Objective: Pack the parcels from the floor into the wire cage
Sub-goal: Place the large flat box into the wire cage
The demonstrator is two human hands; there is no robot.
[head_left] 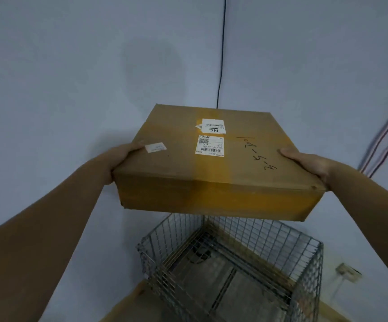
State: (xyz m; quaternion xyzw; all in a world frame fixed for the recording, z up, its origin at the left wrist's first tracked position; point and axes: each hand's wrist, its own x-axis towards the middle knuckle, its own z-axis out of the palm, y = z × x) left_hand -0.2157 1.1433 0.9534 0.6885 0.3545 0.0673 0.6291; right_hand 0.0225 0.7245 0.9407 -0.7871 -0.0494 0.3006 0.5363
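Both arms reach out; left hand (120,159) and right hand (304,162) grip box (211,163) edges above cage (304,259); next, probably lower it in level.

A cardboard parcel (214,159) was held between the left hand (120,156) and the right hand (304,160), one at each side edge. The wire cage (230,259) was set below the hands, against the wall (72,66) beyond them.
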